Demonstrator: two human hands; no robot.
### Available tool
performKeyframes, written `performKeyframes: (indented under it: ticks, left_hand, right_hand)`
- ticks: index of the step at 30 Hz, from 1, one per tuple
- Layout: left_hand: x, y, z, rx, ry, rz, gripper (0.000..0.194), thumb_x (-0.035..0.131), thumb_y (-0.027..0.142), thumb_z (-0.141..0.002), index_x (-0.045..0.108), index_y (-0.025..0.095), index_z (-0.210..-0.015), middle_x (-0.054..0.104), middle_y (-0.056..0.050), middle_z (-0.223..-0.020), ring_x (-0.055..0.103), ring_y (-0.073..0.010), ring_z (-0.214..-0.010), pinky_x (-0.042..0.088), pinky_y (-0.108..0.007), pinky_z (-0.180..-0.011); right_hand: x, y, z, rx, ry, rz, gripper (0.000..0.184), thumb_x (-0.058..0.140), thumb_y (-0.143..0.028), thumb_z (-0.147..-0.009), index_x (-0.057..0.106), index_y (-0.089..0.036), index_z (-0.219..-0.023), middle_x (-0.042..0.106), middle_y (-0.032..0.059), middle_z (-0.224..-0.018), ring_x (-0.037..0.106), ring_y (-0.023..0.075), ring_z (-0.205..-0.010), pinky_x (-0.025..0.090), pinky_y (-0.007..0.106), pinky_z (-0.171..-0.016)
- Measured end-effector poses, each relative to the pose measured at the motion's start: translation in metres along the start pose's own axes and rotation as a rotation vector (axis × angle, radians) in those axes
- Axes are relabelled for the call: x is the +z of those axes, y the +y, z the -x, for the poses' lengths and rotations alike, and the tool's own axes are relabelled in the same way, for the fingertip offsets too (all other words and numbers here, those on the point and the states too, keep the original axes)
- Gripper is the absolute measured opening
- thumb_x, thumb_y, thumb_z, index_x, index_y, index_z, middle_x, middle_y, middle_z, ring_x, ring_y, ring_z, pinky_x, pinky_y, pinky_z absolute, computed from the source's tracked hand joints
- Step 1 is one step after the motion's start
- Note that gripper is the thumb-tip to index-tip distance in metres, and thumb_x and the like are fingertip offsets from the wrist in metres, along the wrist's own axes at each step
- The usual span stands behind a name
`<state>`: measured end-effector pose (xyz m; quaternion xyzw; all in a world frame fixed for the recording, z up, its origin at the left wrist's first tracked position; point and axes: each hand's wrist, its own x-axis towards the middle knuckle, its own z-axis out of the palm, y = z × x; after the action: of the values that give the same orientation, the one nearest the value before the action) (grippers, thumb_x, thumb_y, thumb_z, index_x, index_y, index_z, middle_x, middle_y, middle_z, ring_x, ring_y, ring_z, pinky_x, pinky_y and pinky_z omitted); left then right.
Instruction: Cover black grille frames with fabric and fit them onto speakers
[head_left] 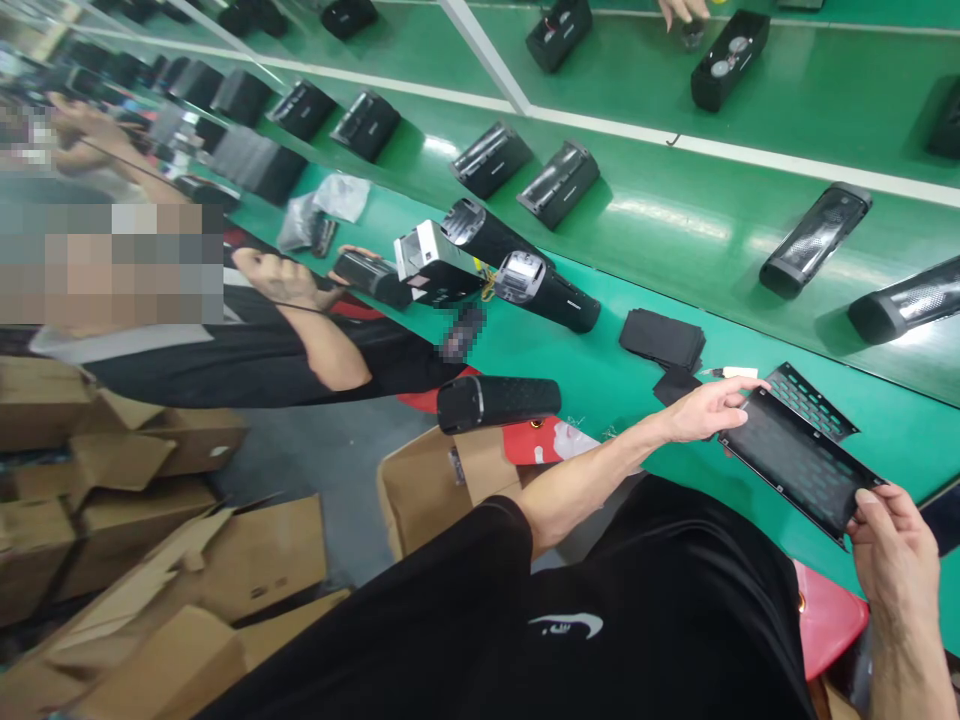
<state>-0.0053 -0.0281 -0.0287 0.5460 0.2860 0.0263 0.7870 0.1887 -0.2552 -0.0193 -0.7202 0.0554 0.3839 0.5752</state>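
My left hand [705, 408] pinches the upper left corner of a black speaker grille panel [802, 460], its thumb lying over the edge. The lower right corner of that panel is in my right hand [896, 530], gripped between thumb and fingers. Its inner face looks up at me, with dark mesh through which rows of slots show faintly. Just beyond it, a second slotted black panel [814, 402] lies on the green bench [592, 375]. A stack of black cloth pieces [660, 338] sits past my left hand, near a small white-labelled item [739, 373].
Black speaker housings [559, 185] stand in rows on the green line beyond the bench. Two dark cylindrical speakers [551, 290] and a white-topped box [435, 260] are left of centre. A co-worker's arm [322, 340] reaches in at left. Cardboard boxes [262, 550] fill the lower left floor.
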Motion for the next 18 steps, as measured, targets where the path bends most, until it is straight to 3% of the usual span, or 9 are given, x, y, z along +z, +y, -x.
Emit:
performKeyframes:
  ticks: [7, 18]
  left_hand:
    - [-0.0055, -0.0059, -0.0002, 0.040, -0.016, -0.018, 0.076, 0.068, 0.056, -0.090, 0.050, 0.019, -0.153, 0.040, 0.005, -0.073, 0.031, -0.0087, -0.057, 0.032, -0.025, -0.059]
    - [-0.0098, -0.0095, 0.0000, 0.126, -0.059, -0.037, 0.067, 0.065, 0.037, -0.093, 0.048, 0.018, -0.155, 0.030, 0.007, -0.071, 0.030, -0.0091, -0.060, 0.026, -0.023, -0.059]
  right_hand:
    - [0.0026, -0.0009, 0.0037, -0.015, 0.013, 0.038, 0.053, 0.099, -0.047, -0.058, 0.064, -0.022, -0.091, 0.059, -0.0066, -0.074, 0.051, 0.0071, -0.061, 0.046, 0.018, -0.058]
    - [-0.0035, 0.0062, 0.0007, -0.078, -0.017, 0.108, 0.049, 0.095, -0.048, -0.067, 0.064, -0.021, -0.094, 0.059, -0.0059, -0.076, 0.051, 0.0098, -0.065, 0.048, 0.021, -0.059]
